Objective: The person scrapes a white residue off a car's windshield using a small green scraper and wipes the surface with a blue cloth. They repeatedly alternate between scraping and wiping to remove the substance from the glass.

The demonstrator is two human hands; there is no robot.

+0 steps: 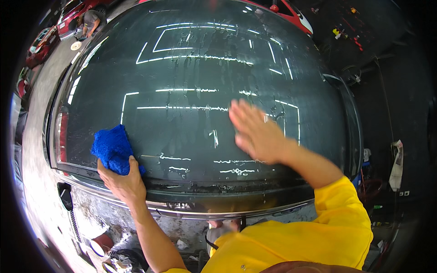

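Observation:
A dark, glossy car panel (191, 132), wet with streaks and droplets, fills the middle of the view and mirrors the ceiling lights. At its near left part, my left hand (122, 182) is closed round a bunched blue microfiber cloth (111, 148) that lies against the surface. My right hand (259, 132) is over the right half of the panel, fingers stretched out and slightly blurred, with nothing in it. Its palm faces down; whether it touches the panel I cannot tell.
Another person (88, 22) crouches at the far left beside red cars (43, 45). A dark wall (387, 91) with small hung items stands to the right. Below the panel's near edge, a reddish bucket (101, 245) and a black bag (127, 261) sit on the wet floor.

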